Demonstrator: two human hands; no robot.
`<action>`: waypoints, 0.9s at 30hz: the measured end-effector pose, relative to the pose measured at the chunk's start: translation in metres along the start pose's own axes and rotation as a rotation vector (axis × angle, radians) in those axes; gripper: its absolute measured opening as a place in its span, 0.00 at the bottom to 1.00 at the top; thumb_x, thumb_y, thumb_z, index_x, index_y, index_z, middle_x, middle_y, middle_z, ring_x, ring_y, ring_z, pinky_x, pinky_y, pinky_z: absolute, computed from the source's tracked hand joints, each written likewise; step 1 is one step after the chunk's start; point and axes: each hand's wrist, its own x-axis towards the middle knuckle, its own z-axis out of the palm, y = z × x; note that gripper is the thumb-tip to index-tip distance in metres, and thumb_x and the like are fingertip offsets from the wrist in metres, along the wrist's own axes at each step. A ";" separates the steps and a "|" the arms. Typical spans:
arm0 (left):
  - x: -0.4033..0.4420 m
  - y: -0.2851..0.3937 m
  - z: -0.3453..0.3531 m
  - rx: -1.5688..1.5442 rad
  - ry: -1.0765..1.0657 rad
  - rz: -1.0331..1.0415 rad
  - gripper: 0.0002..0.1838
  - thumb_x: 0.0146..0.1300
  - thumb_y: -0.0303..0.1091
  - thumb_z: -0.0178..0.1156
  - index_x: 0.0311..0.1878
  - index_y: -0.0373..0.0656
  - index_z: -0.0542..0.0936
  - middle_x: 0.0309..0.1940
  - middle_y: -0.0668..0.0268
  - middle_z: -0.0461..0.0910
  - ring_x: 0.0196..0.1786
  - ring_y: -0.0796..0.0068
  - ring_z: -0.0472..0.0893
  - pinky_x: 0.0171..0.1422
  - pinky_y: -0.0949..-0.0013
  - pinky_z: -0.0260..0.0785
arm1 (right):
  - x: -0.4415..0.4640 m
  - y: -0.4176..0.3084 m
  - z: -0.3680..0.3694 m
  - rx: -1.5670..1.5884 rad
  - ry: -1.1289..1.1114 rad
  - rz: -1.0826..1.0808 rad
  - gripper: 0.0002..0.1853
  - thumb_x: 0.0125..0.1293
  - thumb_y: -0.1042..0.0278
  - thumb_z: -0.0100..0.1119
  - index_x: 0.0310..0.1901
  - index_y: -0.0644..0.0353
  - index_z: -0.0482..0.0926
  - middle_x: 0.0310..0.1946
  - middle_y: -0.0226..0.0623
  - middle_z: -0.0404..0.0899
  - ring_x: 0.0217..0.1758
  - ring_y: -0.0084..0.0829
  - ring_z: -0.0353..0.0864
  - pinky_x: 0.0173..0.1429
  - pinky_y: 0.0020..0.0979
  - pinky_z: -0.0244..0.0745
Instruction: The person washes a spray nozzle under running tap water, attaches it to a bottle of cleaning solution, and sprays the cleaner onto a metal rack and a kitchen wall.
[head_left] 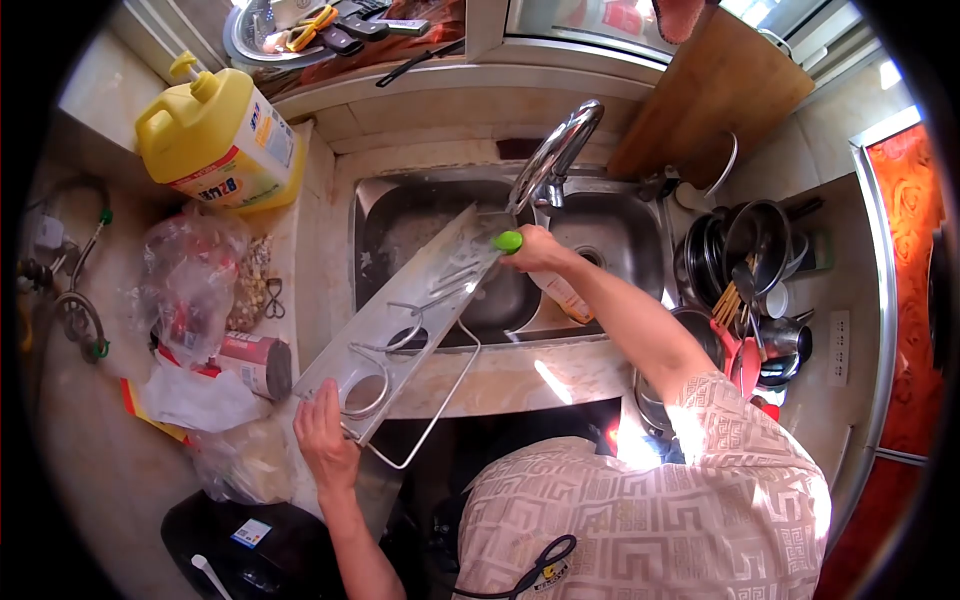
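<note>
A long metal rack (410,300) with round holes and wire loops slants from the near left edge up over the left sink basin (510,310). My left hand (328,435) grips its lower end. My right hand (535,248) is closed round something with a bright green end (508,241), at the rack's upper end; the rest of that item is hidden. Just below my right wrist, a bottle with an orange and white label (562,296) lies on the divider between the basins. The chrome faucet (560,150) arches above my right hand.
At the left stand a yellow jug (225,140), plastic bags (190,270) and a red can (255,365). Pans (755,240), utensils and a pink-handled item crowd the right counter. A wooden board (710,90) leans behind the right basin (625,240).
</note>
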 end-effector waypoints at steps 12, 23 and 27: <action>0.000 0.000 -0.006 0.158 -0.091 -0.094 0.39 0.47 0.22 0.61 0.68 0.40 0.67 0.58 0.61 0.75 0.64 0.59 0.71 0.76 0.41 0.44 | -0.001 0.000 0.015 0.048 0.132 0.110 0.25 0.50 0.49 0.68 0.45 0.57 0.83 0.45 0.51 0.83 0.53 0.49 0.81 0.57 0.42 0.75; -0.018 0.013 0.000 0.334 -0.309 -0.193 0.50 0.36 0.28 0.73 0.70 0.43 0.64 0.67 0.67 0.68 0.71 0.62 0.65 0.80 0.39 0.33 | -0.074 -0.017 0.006 0.810 0.272 -0.212 0.13 0.57 0.67 0.65 0.42 0.61 0.77 0.26 0.35 0.79 0.33 0.29 0.81 0.40 0.31 0.74; -0.026 0.015 0.002 0.365 -0.283 -0.159 0.50 0.37 0.25 0.71 0.71 0.43 0.63 0.69 0.65 0.67 0.72 0.60 0.62 0.80 0.40 0.33 | -0.086 -0.012 0.017 0.722 0.474 -0.331 0.14 0.58 0.64 0.66 0.42 0.61 0.77 0.33 0.36 0.78 0.35 0.29 0.79 0.42 0.32 0.73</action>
